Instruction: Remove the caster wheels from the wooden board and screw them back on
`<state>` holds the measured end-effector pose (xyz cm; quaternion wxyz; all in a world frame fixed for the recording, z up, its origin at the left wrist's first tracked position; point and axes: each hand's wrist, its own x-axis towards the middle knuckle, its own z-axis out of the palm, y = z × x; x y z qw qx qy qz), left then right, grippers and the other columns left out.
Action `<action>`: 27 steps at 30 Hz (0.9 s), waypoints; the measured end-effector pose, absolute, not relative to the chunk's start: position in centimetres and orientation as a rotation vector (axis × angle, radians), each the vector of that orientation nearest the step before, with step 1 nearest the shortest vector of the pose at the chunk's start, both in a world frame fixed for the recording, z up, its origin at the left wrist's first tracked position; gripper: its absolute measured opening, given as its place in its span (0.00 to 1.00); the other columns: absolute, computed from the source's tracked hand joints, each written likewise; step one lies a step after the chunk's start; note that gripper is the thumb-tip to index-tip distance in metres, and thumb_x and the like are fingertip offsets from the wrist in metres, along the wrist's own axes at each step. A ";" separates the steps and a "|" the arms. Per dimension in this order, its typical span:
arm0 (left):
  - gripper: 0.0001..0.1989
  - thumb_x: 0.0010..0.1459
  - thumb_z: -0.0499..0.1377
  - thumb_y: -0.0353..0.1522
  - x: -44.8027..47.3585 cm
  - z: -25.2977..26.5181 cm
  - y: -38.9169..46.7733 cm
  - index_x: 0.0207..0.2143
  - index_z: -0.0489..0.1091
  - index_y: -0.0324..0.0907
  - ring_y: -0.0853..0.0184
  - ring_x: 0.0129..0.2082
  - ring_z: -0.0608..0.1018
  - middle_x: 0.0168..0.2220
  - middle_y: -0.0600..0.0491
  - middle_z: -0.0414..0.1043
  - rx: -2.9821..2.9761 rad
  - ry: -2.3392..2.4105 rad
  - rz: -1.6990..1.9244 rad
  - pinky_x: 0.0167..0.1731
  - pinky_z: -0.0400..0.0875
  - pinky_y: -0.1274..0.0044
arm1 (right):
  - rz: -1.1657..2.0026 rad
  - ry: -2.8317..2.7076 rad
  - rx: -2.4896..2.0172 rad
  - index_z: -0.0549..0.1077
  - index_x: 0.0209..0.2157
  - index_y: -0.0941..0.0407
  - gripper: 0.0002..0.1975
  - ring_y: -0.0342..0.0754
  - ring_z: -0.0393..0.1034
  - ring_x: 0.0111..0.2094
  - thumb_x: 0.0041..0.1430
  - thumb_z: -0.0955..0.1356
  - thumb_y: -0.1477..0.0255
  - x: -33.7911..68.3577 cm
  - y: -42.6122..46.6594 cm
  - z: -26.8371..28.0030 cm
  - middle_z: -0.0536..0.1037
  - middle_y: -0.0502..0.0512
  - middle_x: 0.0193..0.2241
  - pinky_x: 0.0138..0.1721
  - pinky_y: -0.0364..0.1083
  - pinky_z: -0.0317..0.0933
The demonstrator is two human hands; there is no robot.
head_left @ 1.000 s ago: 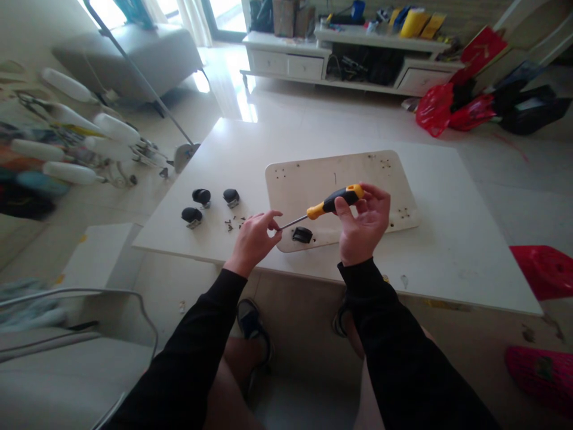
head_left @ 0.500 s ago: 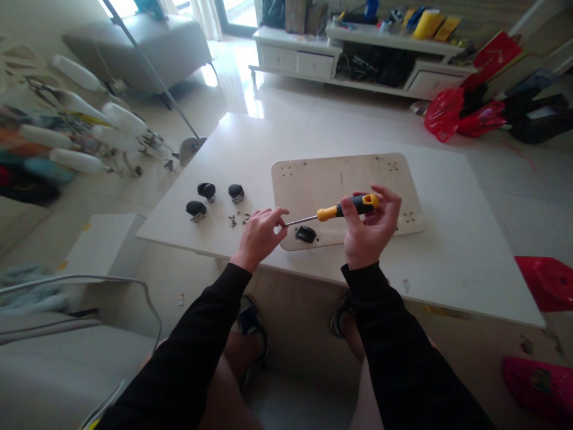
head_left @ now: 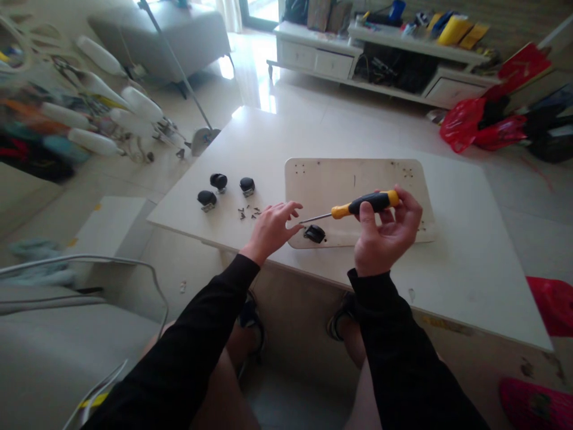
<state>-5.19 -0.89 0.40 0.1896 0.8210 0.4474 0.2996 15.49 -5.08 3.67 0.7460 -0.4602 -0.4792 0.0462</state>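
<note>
Two hands up over the table: right hand grips the screwdriver by its handle, now level. Left hand has let go of the tip, fingers spread, drifting toward 9 o'clock where screws lie; fitted caster sits on board below the shaft.

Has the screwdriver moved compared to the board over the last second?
Yes. The screwdriver has tilted flatter, its tip dropping toward the board's near edge.

— What moved around the caster on the board?
— The screwdriver has levelled out above it, and the left hand has spread its fingers beside its tip.
</note>
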 end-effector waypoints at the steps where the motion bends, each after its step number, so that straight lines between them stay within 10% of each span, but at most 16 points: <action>1: 0.19 0.59 0.70 0.28 -5.3 0.5 -0.8 0.53 0.74 0.43 0.61 0.41 0.82 0.45 0.49 0.82 2.315 1.226 0.811 0.49 0.75 0.66 | 0.074 -1.068 -1.000 0.74 0.59 0.47 0.28 0.53 0.81 0.50 0.58 0.78 0.70 15.4 -5.2 3.8 0.77 0.58 0.52 0.37 0.49 0.83; 11: 0.37 0.57 0.52 0.15 -5.3 0.1 -0.1 0.63 0.76 0.52 0.59 0.60 0.74 0.57 0.48 0.72 2.277 0.979 0.597 0.64 0.70 0.61 | 0.002 -1.442 -0.977 0.68 0.67 0.45 0.34 0.53 0.82 0.52 0.62 0.76 0.72 14.3 -7.6 3.7 0.77 0.58 0.53 0.37 0.46 0.83; 20: 0.26 0.64 0.52 0.20 -5.5 1.1 -0.7 0.57 0.79 0.49 0.53 0.62 0.72 0.60 0.46 0.74 2.351 1.025 0.359 0.61 0.69 0.55 | -0.086 -1.512 -0.950 0.69 0.66 0.44 0.35 0.53 0.81 0.50 0.60 0.77 0.73 14.0 -7.6 3.4 0.78 0.56 0.51 0.38 0.49 0.82; 27: 0.39 0.62 0.48 0.17 -4.7 0.2 -1.0 0.71 0.64 0.53 0.59 0.65 0.71 0.62 0.48 0.74 2.259 0.946 0.369 0.61 0.68 0.62 | -0.123 -1.554 -0.989 0.69 0.66 0.44 0.32 0.52 0.81 0.48 0.62 0.76 0.69 14.0 -7.7 3.4 0.77 0.56 0.50 0.36 0.49 0.81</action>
